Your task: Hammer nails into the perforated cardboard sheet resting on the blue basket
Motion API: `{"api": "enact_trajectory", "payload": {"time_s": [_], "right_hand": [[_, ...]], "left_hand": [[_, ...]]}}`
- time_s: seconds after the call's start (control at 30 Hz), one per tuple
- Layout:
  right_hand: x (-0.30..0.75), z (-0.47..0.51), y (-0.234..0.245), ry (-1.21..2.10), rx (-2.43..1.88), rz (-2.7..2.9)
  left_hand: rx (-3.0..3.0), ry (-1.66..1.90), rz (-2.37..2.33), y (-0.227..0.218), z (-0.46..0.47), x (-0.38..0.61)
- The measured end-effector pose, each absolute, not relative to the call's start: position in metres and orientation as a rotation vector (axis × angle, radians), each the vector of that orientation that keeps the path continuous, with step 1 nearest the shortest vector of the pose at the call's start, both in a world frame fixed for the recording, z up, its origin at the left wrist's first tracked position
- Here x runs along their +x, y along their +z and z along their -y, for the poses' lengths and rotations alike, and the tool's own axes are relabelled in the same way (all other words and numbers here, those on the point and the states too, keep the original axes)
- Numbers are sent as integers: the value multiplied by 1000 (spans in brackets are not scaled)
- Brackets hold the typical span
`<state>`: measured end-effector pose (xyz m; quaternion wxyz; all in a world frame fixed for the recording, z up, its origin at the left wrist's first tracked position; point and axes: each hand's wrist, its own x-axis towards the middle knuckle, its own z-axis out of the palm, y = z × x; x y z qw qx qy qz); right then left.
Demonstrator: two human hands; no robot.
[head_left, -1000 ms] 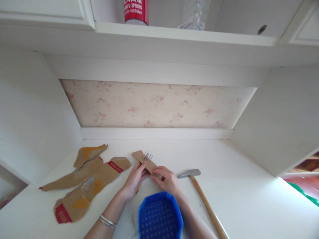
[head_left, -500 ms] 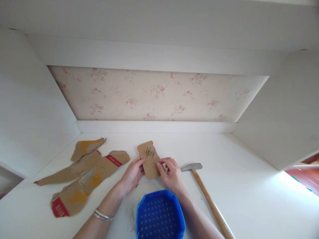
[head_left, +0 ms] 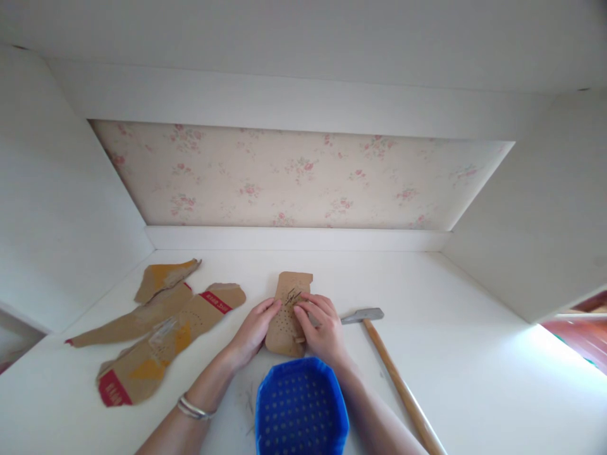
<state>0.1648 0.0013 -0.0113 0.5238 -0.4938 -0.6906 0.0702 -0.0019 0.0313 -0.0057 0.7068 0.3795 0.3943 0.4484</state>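
In the middle of the white surface stands a piece of brown cardboard (head_left: 283, 338), dotted with small holes. Several thin dark nails (head_left: 292, 296) stick out of its upper part. My left hand (head_left: 255, 328) is closed on the cardboard's left edge. Over the right side, my right hand (head_left: 324, 328) has thumb and fingertips pinched together at the nails; the fingers partly cover what they grip. Just below the cardboard sits a blue plastic basket (head_left: 301, 411) with a perforated bottom.
A hammer (head_left: 396, 373) with a wooden handle lies right of my right hand. Torn cardboard pieces (head_left: 142, 322) with red and orange print lie to the left. Small dark bits (head_left: 250, 404) are scattered beside the basket. White panels (head_left: 497, 227) enclose the surface on both sides.
The cardboard has turned more upright and come slightly nearer. My right hand's fingertips have shifted from its right edge up to the nails. My left hand still holds the left edge.
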Motion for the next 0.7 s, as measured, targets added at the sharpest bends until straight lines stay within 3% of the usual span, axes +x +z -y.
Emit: {"api": "enact_trajectory", "payload": {"time_s": [0.7], "right_hand": [[165,-2,-14,219,-1199,1631]], "left_hand": [[956,947,-816,-10,-31,-4]]}}
